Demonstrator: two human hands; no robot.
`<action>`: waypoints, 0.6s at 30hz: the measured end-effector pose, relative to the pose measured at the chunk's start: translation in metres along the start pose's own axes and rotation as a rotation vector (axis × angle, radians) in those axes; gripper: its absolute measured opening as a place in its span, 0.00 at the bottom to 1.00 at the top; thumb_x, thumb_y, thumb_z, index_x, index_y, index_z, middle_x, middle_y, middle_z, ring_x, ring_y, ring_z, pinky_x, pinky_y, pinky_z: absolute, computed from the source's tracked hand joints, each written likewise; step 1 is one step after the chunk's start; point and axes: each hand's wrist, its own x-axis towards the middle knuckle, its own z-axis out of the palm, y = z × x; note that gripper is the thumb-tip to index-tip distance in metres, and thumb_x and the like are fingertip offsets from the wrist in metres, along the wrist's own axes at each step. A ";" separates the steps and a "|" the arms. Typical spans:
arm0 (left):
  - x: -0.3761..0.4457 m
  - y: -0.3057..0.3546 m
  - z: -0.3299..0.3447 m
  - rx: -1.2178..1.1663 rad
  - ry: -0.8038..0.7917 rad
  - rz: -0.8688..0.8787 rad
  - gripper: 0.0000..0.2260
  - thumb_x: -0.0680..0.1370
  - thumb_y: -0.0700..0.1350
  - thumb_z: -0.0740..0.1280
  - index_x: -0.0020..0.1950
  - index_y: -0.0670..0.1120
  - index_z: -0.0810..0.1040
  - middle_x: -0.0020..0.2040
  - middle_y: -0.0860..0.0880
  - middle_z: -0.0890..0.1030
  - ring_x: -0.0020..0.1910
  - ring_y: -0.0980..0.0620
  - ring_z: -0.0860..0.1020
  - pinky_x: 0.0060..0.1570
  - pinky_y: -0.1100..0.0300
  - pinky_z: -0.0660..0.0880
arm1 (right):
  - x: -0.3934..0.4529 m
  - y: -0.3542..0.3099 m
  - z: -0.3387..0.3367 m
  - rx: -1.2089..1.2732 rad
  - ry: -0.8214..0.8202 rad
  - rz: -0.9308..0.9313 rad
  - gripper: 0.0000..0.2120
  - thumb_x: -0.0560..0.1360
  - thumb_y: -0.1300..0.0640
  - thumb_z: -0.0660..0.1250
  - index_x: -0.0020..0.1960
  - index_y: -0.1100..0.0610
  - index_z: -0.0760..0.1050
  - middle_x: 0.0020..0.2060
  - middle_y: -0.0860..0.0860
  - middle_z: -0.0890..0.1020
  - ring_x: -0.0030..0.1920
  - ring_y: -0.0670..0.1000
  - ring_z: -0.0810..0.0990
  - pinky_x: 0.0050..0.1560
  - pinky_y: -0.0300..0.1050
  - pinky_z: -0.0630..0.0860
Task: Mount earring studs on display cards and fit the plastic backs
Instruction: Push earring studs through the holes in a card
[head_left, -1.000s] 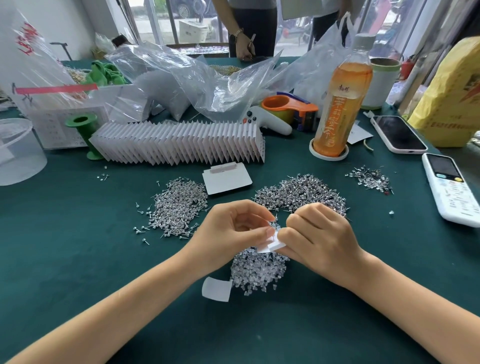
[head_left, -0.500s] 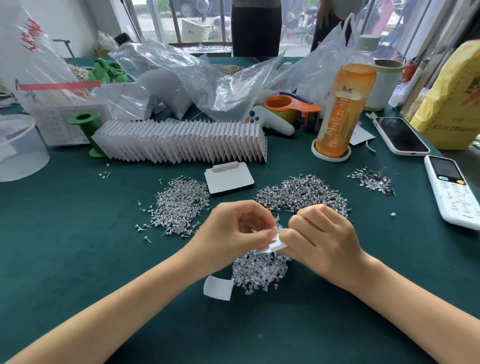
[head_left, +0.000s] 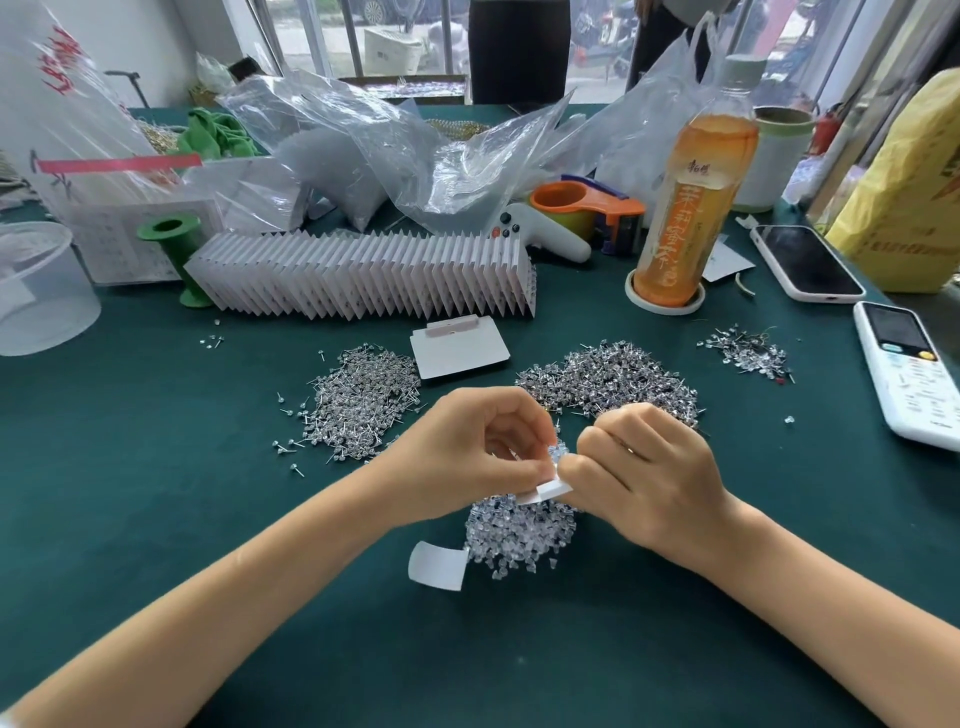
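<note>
Bare forearms, no sleeves; thin ring (head_left: 629, 450) on right grip (head_left: 649, 478) finger.

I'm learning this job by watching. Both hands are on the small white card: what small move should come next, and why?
Probably press the back home before letting go. Left hand and right hand pinch the small white card together above the pile of clear plastic backs, fingertips meeting at its edge. Whether a back is already seated is hidden.

Both hands, left hand (head_left: 470, 457) and right hand (head_left: 644, 475), pinch a display card (head_left: 545, 491) above plastic backs (head_left: 519, 535).
</note>
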 end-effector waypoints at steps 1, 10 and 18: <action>0.001 0.000 -0.001 0.004 -0.018 -0.006 0.06 0.72 0.35 0.72 0.46 0.43 0.78 0.37 0.50 0.82 0.33 0.53 0.79 0.39 0.61 0.76 | 0.000 -0.001 0.000 -0.001 0.005 0.001 0.11 0.66 0.55 0.77 0.32 0.57 0.76 0.28 0.50 0.74 0.29 0.52 0.75 0.33 0.43 0.73; -0.003 -0.011 -0.007 0.047 0.240 0.171 0.13 0.76 0.28 0.62 0.54 0.41 0.79 0.51 0.48 0.84 0.53 0.54 0.81 0.55 0.61 0.75 | 0.001 0.010 0.000 0.128 0.082 0.307 0.18 0.76 0.43 0.66 0.41 0.55 0.66 0.30 0.52 0.77 0.37 0.52 0.71 0.40 0.44 0.69; -0.003 -0.016 0.001 0.276 0.414 0.287 0.04 0.73 0.42 0.72 0.45 0.49 0.83 0.39 0.55 0.83 0.37 0.56 0.80 0.40 0.62 0.77 | 0.010 0.002 -0.004 0.270 -0.011 0.599 0.23 0.72 0.39 0.67 0.55 0.55 0.70 0.51 0.54 0.80 0.54 0.53 0.73 0.55 0.46 0.63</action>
